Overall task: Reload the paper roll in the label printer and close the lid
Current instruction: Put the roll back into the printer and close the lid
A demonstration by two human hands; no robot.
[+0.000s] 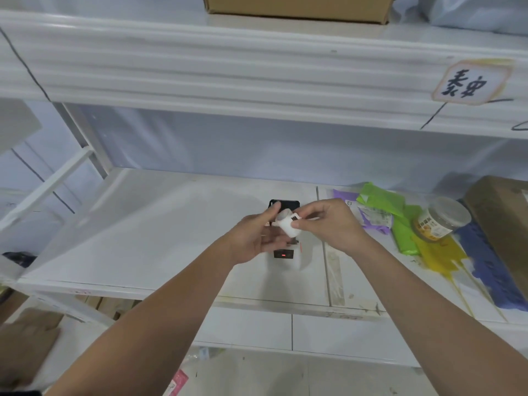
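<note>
Shelf [143, 224] of white racking, pale wall behind (handwritten sign [468, 84] on the tier above). Label printer [285, 254] stands mid-shelf, red light on. Paper roll [287, 225] is held just above it: left grip [257, 235] curled round it, thumb on its end; right grip [328, 224] pinching its edge. Jar [440, 221] and coloured bags [383, 201] lie to the right.

Matt white paper roll [288, 224]

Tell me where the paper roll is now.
Head view, centre: the paper roll is held between the left hand and right hand, just above the printer on the shelf.
</note>
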